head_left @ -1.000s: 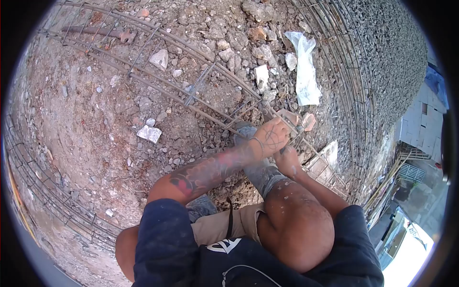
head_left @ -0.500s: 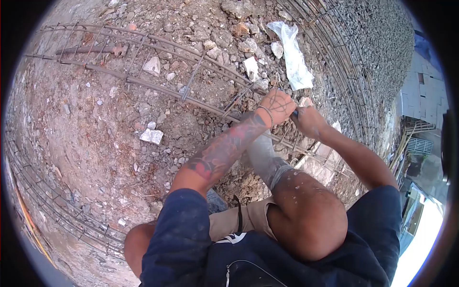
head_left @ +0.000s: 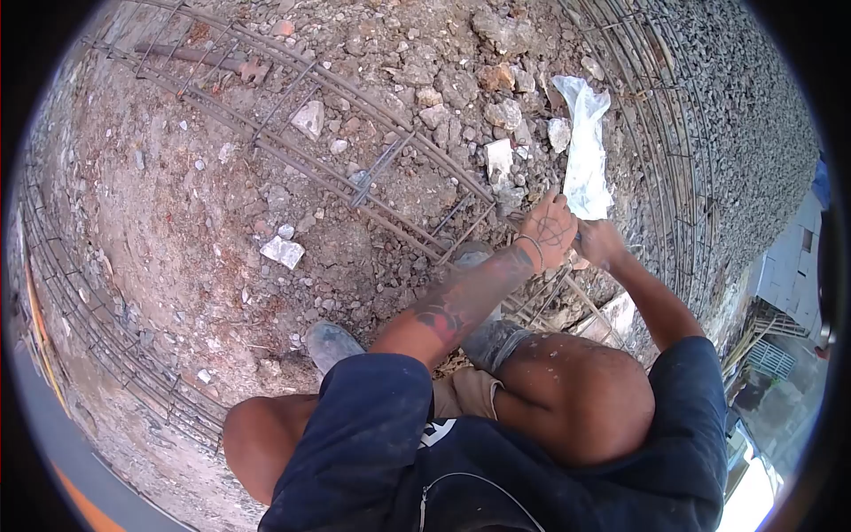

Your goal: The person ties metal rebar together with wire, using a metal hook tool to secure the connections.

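Note:
My left hand [head_left: 550, 232], on the tattooed arm, is closed just past a stirrup of the long rebar cage [head_left: 381, 211]. Its fingers curl round something that I cannot make out. Against it, my right hand [head_left: 599, 243] is closed on a dark-handled tool [head_left: 578, 238], mostly hidden between the two hands. The cage's rusty bars and thin cross ties run from upper left down to my hands. A crumpled white plastic bag [head_left: 587, 146] lies just beyond my fingers.
Rubble and stones cover the ground, with a pale broken block [head_left: 282, 252] at left. A rusty metal tool [head_left: 204, 60] lies in the cage's far end. More rebar cages curve at right [head_left: 678, 160] and left [head_left: 97, 332]. Grey gravel [head_left: 753, 115] is piled at upper right.
The view has shifted, and my hands sit lower and further right in it. Both stay close together and closed. My left hand now shows beyond a stirrup corner of the cage.

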Demonstrator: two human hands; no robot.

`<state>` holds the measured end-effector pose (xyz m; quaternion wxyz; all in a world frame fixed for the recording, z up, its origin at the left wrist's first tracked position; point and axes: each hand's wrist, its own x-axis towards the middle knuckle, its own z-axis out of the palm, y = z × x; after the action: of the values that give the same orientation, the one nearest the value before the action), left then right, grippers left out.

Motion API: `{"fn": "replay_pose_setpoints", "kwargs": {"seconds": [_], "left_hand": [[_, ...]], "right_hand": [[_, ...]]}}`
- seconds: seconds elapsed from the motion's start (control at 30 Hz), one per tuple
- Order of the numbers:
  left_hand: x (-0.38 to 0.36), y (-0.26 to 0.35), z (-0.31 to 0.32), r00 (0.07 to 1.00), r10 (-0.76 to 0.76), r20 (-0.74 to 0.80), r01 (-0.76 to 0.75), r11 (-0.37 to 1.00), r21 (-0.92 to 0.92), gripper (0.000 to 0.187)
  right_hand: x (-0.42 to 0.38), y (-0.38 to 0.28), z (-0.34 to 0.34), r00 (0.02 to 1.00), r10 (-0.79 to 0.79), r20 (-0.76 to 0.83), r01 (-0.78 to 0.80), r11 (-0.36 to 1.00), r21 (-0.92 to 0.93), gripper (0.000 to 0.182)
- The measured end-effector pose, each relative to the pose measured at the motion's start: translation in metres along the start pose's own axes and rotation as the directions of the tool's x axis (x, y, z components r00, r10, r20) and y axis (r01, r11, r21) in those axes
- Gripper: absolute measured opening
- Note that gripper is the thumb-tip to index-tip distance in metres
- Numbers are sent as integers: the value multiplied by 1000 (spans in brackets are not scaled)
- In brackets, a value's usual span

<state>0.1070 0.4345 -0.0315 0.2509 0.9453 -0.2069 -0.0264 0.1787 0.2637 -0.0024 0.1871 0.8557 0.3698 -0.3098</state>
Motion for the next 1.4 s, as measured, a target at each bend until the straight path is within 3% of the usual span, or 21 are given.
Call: {"fn": "replay_pose_setpoints", "kwargs": {"seconds": [0.13,0.23,0.3,0.37,0.5,0.63,0.7,0.77,0.83,0.87,0.9,0.93,0.97,1.03,1.07,1.13,1.17,1.27,1.33,1.37,1.4], "left_hand": [[24,-6,0,975,-184,124,206,960,-191,44],[42,-16,3,931,-361,60,356,853,-382,38],[37,-9,11,936,-348,48,334,839,-429,34],[45,-15,40,955,-291,-65,276,945,-174,33],[48,-16,37,942,-329,67,336,928,-161,31],[48,-11,61,929,-370,14,371,927,-53,30],[47,-10,47,908,-319,270,361,925,-120,32],[40,5,74,908,-267,324,303,951,-66,35],[43,-31,74,891,-269,367,273,961,40,39],[35,-22,72,940,-274,205,286,958,-31,41],[30,-6,70,964,-265,33,267,957,-114,43],[43,-13,25,897,-220,383,321,921,-222,49],[45,-21,14,908,-223,355,307,930,-202,49],[31,-16,6,966,-189,-175,165,976,-143,51],[23,-12,-4,968,-179,-177,155,978,-140,51],[0,-2,-29,800,-129,-586,30,984,-176,44],[-16,2,-32,733,-226,-642,101,969,-227,38],[-61,-8,-33,416,-645,-641,408,762,-502,27],[-68,-24,-25,89,-948,-305,448,311,-838,16],[-74,-38,-15,98,-947,-307,450,318,-835,16],[-79,-56,-3,298,-953,61,258,19,-966,16]], "right_hand": [[27,28,-20,928,-321,-192,289,941,-174,37],[63,45,-62,882,-463,-85,441,876,-198,34],[68,45,-56,841,-522,-144,503,851,-149,30],[73,51,-12,855,-463,-233,465,884,-49,30],[89,57,13,841,-484,-243,506,862,35,38],[91,51,46,836,-471,-282,521,842,140,40],[86,43,56,888,-396,-235,451,852,267,38],[81,38,144,860,-367,-355,502,739,449,36],[80,31,127,861,-333,-385,483,773,411,37],[82,28,120,861,-316,-399,471,790,392,38],[75,42,109,927,-302,-221,367,847,383,39],[71,47,81,935,-260,-241,333,878,343,38],[75,51,52,928,-255,-271,337,885,321,38],[71,51,10,895,-236,-380,268,963,33,30],[76,50,-14,877,-261,-404,260,964,-57,27],[99,47,-36,845,-322,-427,240,942,-234,24],[113,44,-45,825,-360,-436,227,917,-327,23],[116,21,-99,716,-467,-518,253,866,-431,19],[124,8,-137,650,-509,-564,254,845,-470,18],[128,-2,-152,619,-557,-554,261,811,-523,20],[132,-7,-159,587,-602,-541,265,774,-574,22]]}}
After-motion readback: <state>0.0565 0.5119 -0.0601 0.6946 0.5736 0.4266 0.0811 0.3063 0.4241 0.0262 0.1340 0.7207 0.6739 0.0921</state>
